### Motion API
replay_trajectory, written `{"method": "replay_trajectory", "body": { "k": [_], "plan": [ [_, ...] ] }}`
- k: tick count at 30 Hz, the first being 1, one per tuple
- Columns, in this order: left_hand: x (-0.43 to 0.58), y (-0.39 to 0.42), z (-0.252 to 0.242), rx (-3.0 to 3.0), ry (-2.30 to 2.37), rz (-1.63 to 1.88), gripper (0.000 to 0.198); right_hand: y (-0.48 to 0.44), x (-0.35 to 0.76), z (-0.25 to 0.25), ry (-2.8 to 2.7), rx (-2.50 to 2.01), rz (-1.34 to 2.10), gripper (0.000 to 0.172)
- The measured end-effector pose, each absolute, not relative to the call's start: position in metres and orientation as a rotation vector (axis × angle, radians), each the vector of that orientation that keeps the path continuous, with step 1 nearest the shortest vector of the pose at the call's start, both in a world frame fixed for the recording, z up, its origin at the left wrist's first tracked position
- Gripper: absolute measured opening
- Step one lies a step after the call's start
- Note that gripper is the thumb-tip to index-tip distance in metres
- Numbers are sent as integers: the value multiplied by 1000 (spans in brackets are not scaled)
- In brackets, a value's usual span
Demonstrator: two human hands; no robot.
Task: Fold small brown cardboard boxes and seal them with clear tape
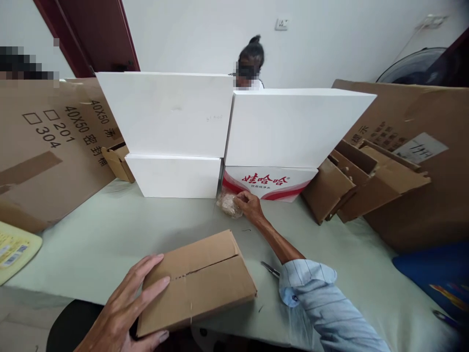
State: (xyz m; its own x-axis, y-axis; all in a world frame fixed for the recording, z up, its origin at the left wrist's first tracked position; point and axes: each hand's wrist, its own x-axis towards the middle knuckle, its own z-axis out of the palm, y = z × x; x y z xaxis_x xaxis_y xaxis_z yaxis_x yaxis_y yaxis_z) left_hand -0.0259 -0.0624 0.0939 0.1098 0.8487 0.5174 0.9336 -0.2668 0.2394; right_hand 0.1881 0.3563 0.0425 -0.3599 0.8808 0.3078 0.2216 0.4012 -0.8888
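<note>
A closed brown cardboard box (205, 278) lies at a slant near the table's front edge, a seam running along its top. My left hand (128, 298) grips its left end, fingers on the top and one digit low on the near side. Farther forward, my right hand (251, 205) pinches a crumpled clear plastic bag (230, 204) with something pale inside; its contents are hard to make out. The bag rests on the table before a white carton with red print (271, 183). A slim dark and silver tool (270, 269) lies beside my right sleeve, partly hidden.
Stacked white boxes (164, 115) form a wall across the table (110, 230). Large cartons (44, 161) flank it on the left, and folded cardboard pieces (351, 181) on the right. A yellow package (18, 249) lies at far left. Behind the wall is a person (252, 54).
</note>
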Motion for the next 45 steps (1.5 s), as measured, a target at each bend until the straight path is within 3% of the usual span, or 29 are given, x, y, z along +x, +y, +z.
{"method": "replay_trajectory", "body": {
  "k": [7,13,20,26,37,45],
  "plan": [
    [-27,-65,87,-2268,-1817,-888,78,360,189,37,-1890,-1026,859,31],
    [-30,-66,87,-2279,-1817,-841,80,363,184,37,-1939,-1030,594,39],
    [-32,-67,83,-2276,-1828,-814,80,359,184,39,-2067,-786,174,9],
    [-33,-71,79,-2304,-1837,-796,85,358,180,35,-2138,-665,-26,30],
    [-34,-74,75,-2302,-1858,-763,88,361,177,32,-2047,-792,-34,5],
    [-34,-75,76,-2303,-1852,-749,87,368,178,39,-2053,-894,36,11]
  ]
}}
